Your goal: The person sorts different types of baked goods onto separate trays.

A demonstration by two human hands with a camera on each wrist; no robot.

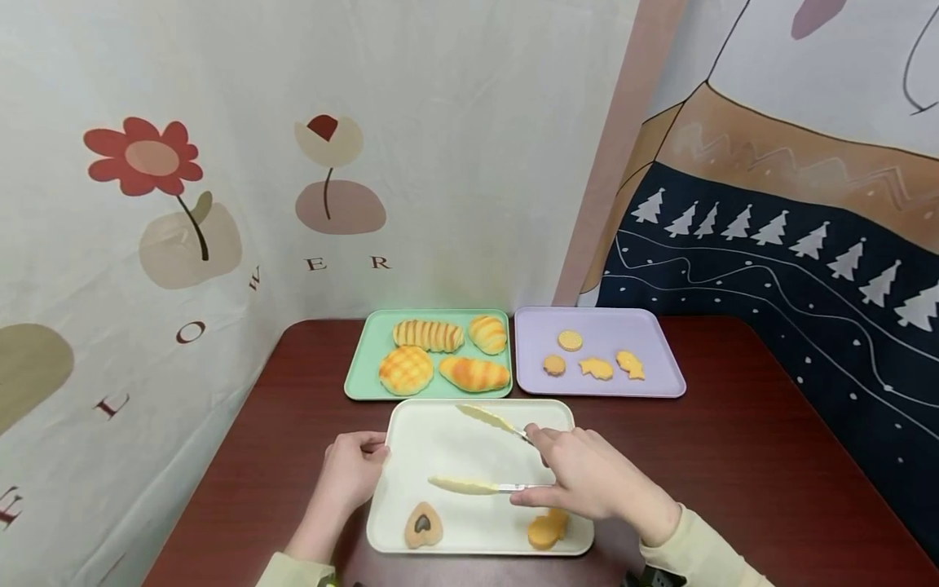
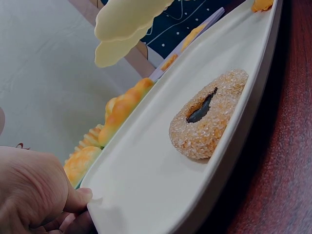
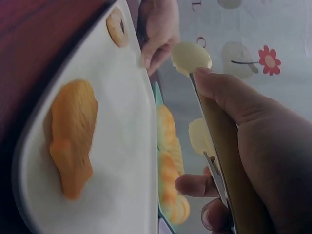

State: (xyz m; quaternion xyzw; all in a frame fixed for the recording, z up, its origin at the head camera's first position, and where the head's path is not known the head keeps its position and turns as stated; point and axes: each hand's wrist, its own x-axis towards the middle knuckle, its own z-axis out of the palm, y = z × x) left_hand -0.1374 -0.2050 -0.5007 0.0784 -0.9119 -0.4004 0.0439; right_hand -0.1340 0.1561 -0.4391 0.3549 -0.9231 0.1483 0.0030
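Note:
My left hand (image 1: pixel 354 469) pinches the left rim of the white tray (image 1: pixel 440 448), its thumb on top of the edge in the left wrist view. Over the tray, my right hand (image 1: pixel 597 477) holds a pair of tongs (image 1: pixel 469 487) with pale yellow tips and metal arms. The tongs' arms are spread wide, nothing between the tips. A sugar-coated, rounded-triangle cookie (image 2: pixel 209 117) with a dark centre lies at the tray's near left. At the near right corner, below the right hand, rests an orange-brown fish-shaped cookie (image 3: pixel 74 131).
Behind the white tray stands a green tray (image 1: pixel 355 379) with several breads, among them a round crosshatched bun (image 1: pixel 406 370). Beside it, a purple tray (image 1: pixel 653 350) carries several small cookies, including a fish-shaped one (image 1: pixel 597 368). All stand on a dark red table (image 1: pixel 734 473) before a printed cloth.

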